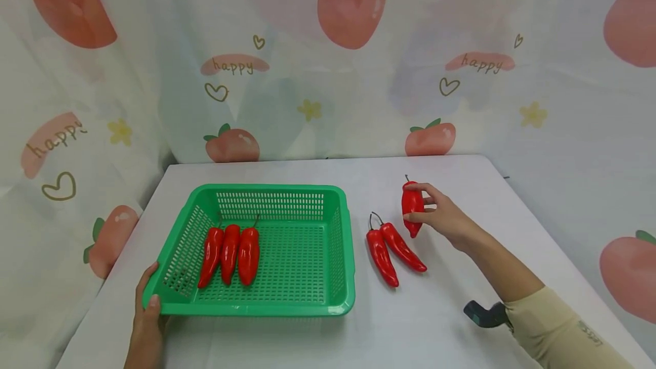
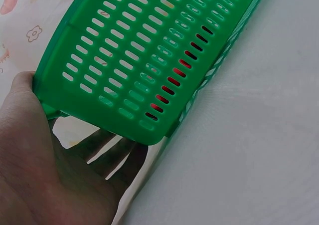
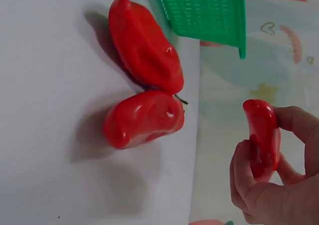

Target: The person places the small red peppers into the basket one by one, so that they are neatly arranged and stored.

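Observation:
My right hand (image 1: 445, 214) pinches a red chili pepper (image 1: 412, 207) between thumb and fingers, to the right of two more red chili peppers (image 1: 381, 257) that lie side by side on the table. In the right wrist view the held pepper (image 3: 264, 137) appears apart from that pair (image 3: 144, 119). At the near left corner of a green plastic basket (image 1: 256, 309), my left hand (image 1: 148, 318) holds the rim, thumb on top. The left wrist view shows its fingers (image 2: 122, 157) under the basket's edge. Three red peppers (image 1: 229, 255) lie together in the basket's left half.
A white-covered table (image 1: 410, 329) carries everything. Behind it and at both sides hangs a pale curtain (image 1: 328, 95) printed with fruit, hearts and the word "happy". A dark wrist-worn device (image 1: 484, 314) sticks out beside the right sleeve.

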The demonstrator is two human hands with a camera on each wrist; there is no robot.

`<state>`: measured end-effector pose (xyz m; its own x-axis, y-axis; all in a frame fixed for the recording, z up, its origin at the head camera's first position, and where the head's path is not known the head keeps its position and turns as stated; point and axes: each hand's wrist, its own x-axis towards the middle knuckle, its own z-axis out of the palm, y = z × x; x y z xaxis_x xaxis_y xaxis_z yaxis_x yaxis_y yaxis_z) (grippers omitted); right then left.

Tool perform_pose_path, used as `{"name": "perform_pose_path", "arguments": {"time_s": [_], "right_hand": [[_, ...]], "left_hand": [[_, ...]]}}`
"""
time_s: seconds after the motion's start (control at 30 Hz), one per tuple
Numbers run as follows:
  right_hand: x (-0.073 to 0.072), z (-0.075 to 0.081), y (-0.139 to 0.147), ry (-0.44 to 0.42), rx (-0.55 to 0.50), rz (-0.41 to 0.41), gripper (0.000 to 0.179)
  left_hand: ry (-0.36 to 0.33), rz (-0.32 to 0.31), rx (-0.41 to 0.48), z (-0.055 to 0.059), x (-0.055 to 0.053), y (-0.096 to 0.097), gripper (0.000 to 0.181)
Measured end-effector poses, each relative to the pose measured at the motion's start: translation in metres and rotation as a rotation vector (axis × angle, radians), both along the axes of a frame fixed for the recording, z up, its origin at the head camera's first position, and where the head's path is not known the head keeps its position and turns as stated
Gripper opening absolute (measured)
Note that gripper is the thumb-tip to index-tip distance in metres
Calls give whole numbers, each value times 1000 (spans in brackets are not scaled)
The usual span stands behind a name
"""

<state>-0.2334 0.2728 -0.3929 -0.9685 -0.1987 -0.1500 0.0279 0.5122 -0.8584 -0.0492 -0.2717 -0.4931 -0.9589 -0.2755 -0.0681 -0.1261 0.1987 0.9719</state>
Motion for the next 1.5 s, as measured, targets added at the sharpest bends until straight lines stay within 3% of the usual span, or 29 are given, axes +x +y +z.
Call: {"name": "perform_pose_path", "arguments": {"time_s": [0.37,0.77,0.93,1.13,1.33,1.5], "right_hand": [[6,23,-28,-20,-161,51,72],[6,41,-63,8,-245,144,69],[10,47,-82,3,-271,173,70],[13,46,-103,-41,-262,182,72],[14,42,-124,-96,-277,234,68],[17,37,-144,-141,-286,226,63]], "left_hand": [[-52,14,1,2,2,-1,54],[-31,12,9,5,2,0,55],[16,5,44,4,1,2,56],[47,-8,50,1,1,1,55],[38,-18,55,1,2,1,55],[22,-22,41,2,1,1,54]]}}
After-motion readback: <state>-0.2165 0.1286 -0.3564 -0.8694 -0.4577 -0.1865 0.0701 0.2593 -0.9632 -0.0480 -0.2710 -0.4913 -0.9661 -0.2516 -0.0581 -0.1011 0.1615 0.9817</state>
